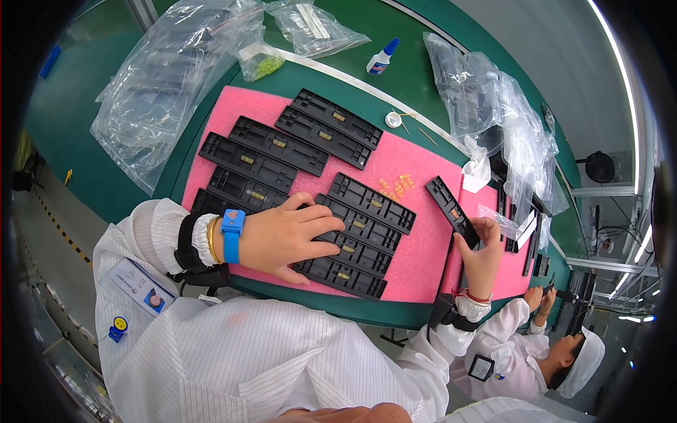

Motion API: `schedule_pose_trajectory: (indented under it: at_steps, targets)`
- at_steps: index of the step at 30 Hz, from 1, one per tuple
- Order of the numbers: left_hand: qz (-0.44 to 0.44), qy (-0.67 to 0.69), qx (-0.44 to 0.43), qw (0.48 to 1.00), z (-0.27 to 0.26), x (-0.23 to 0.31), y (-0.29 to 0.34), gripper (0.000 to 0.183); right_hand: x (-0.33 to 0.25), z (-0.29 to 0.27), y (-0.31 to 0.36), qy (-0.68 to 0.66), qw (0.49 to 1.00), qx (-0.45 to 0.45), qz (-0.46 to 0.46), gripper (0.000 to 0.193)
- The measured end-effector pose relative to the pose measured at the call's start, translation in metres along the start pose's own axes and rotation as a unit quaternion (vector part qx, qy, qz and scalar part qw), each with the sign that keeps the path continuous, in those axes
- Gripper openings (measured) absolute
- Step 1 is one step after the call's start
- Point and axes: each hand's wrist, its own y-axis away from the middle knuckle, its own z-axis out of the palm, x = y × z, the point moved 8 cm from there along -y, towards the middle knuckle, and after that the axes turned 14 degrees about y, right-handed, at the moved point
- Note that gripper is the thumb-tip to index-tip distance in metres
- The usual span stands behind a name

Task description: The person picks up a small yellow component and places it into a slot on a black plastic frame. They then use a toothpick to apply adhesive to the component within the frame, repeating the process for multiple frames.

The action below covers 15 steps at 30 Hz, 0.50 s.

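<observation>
Right hand (pixel 483 257): grip closed on one black strip (pixel 447 203) at its near end, at the right side of the pink mat (pixel 420 254). Left hand (pixel 282 236): spread over laid-out strips (pixel 372 202), grasping nothing visible. Progress, my read: most laid-out strips carry a yellowish piece, look done; held one unclear, loose yellow pieces (pixel 402 185) left over.

some black trays (pixel 367 260) partly out of sight beneath the left grip (pixel 281 236)
</observation>
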Motion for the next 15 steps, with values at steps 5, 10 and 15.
schedule_pose_trajectory:
  at_steps: [5, 10, 15]
  targets:
    - [-0.005, 0.010, -0.009, 1.000, -0.002, 0.001, -0.004, 0.067, -0.011, 0.026, 0.003, 0.049, 0.999, 0.008, 0.013, 0.049]
    - [-0.025, 0.009, -0.007, 1.000, -0.005, 0.001, -0.003, 0.065, -0.033, 0.037, -0.015, 0.088, 0.994, 0.044, -0.037, 0.050]
    - [-0.021, 0.005, 0.006, 1.000, -0.007, 0.001, -0.002, 0.066, -0.062, 0.022, -0.057, 0.093, 0.990, 0.079, -0.074, 0.031]
